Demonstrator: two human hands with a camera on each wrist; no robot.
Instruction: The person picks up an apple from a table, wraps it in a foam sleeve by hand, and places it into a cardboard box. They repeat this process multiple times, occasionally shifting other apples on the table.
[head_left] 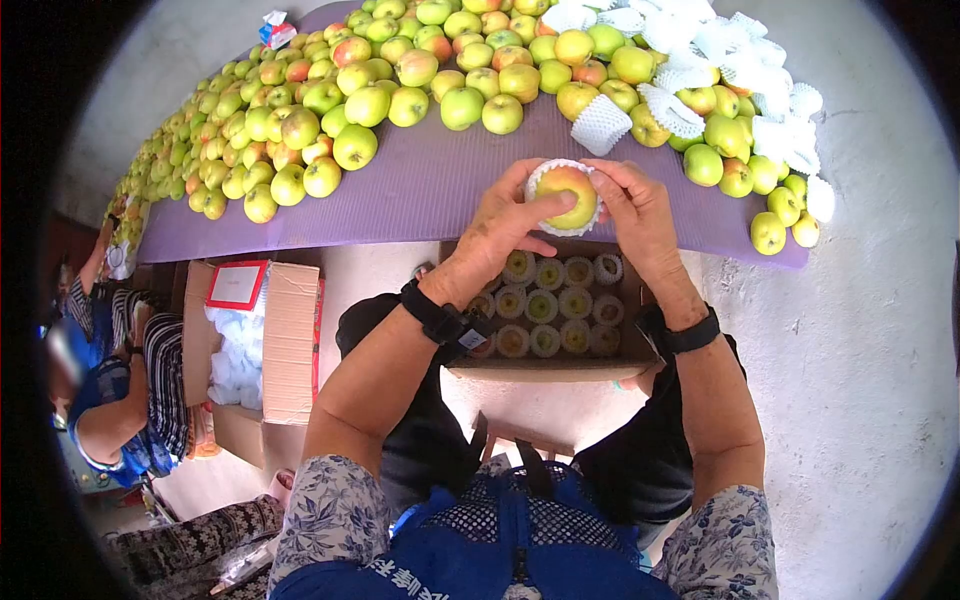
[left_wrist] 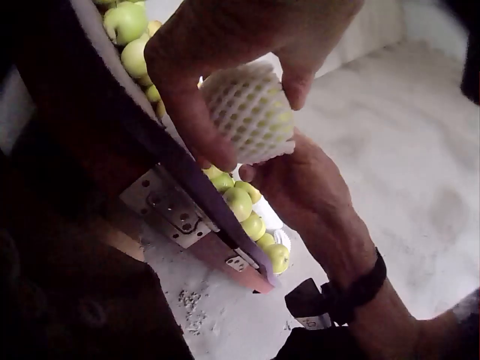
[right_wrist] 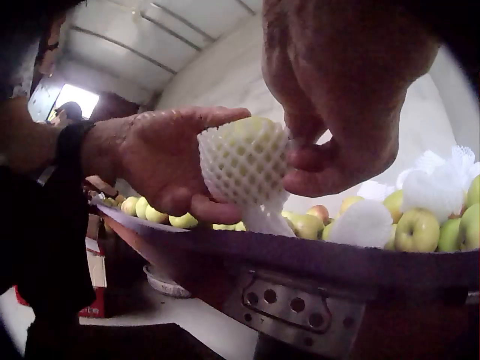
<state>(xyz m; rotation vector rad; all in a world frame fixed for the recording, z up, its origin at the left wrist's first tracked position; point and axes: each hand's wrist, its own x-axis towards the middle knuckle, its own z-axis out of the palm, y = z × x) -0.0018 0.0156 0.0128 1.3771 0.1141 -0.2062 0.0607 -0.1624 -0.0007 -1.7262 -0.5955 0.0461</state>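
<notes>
Over the table's near edge, my left hand holds a yellow-green apple with a red blush, thumb lying across its face. A white foam net sleeve wraps the apple's sides, leaving the face toward the head camera bare. From the other side my right hand pinches the sleeve's rim between thumb and fingers, as the right wrist view shows closely. Below the hands is an open cardboard box with rows of sleeved apples inside.
A large heap of loose apples covers the purple-topped table. White foam sleeves pile up at the back right, among more apples. To the left stands a carton holding white foam, beside another person. A wall rises on the right.
</notes>
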